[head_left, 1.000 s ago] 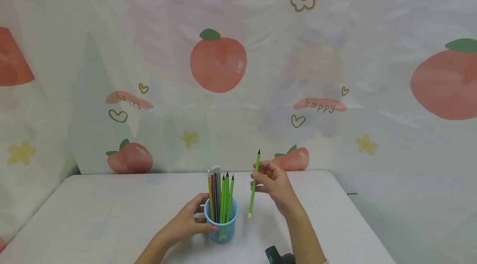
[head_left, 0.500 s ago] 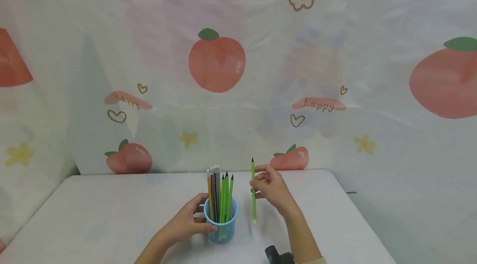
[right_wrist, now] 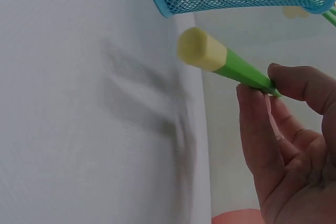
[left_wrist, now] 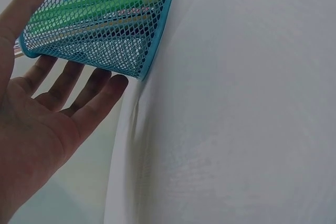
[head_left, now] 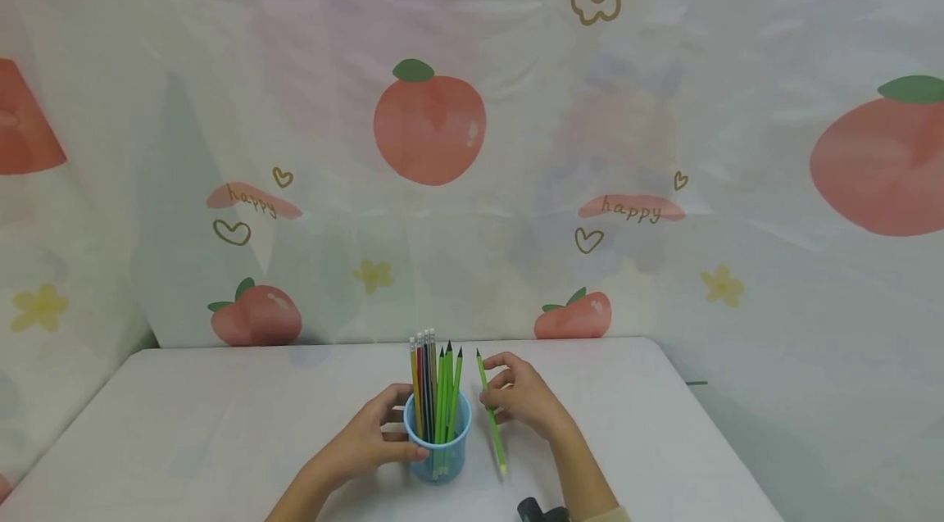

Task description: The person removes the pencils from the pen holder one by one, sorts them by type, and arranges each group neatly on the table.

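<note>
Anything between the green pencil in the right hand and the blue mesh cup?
Nothing visible: just a gap separates the held pencil from the cup. The left hand holds the cup from its other side.

This looks like a small screened-off corner or booth; whether it belongs to a home, a studio or an office cannot be told. A creased, faintly shiny printed sheet (head_left: pixel 487 243) closes off the far, left and right sides, patterned with peaches (head_left: pixel 430 129), yellow flowers (head_left: pixel 723 286) and "happy" lettering (head_left: pixel 253 200). The white table (head_left: pixel 221 424) reaches nearly to it, and the pencil cup (head_left: pixel 447 465) lends a desk-like note.
</note>
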`<state>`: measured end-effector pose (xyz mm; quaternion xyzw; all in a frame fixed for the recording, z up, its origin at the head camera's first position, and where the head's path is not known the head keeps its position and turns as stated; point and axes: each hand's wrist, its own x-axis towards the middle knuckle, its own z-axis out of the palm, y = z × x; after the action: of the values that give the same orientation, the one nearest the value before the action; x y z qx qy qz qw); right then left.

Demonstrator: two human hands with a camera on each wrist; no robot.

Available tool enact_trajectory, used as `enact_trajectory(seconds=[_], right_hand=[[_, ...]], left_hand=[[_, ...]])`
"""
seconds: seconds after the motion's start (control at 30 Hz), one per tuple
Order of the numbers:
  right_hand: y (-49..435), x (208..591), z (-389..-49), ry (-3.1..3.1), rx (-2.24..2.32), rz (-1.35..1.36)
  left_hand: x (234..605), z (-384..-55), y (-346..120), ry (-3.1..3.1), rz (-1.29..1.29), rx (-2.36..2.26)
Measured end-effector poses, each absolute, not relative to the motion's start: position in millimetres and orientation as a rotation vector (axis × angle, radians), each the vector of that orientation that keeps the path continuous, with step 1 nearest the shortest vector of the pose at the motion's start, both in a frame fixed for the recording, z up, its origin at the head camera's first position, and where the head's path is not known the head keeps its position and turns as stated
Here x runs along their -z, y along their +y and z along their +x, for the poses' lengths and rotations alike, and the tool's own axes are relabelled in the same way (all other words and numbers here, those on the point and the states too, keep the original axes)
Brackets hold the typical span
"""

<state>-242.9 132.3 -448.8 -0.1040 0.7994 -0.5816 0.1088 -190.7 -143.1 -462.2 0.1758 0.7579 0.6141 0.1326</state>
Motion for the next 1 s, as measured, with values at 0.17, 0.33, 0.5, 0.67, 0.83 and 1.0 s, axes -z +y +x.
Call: enact_trajectory(seconds=[0.17, 0.33, 0.5, 0.67, 0.83, 1.0], right_hand=[[131.2, 454.1, -241.2, 2.350, 1.646, -0.283], [129.5, 459.9, -240.0, 2.385, 1.542, -0.238], [130.4, 462.6, -240.0, 2.387, 1.486, -0.222], [131.6, 462.9, -240.2, 2.392, 1.439, -0.188], [131.0, 461.5, -238.4, 2.414, 1.362, -0.172], [126.2, 460.6, -236.0, 2.466, 1.307, -0.155]], left_hand=[[460.6, -190.9, -143.9, 2.197, 0.504, -1.779], [460.3, -190.6, -144.7, 2.193, 0.488, -1.778], [460.7, -190.5, -144.8, 2.194, 0.485, -1.776], [460.3, -190.7, -144.1, 2.193, 0.488, -1.777], [459.7, -190.0, -143.7, 2.196, 0.480, -1.776], [459.4, -190.0, -144.4, 2.206, 0.474, -1.771]])
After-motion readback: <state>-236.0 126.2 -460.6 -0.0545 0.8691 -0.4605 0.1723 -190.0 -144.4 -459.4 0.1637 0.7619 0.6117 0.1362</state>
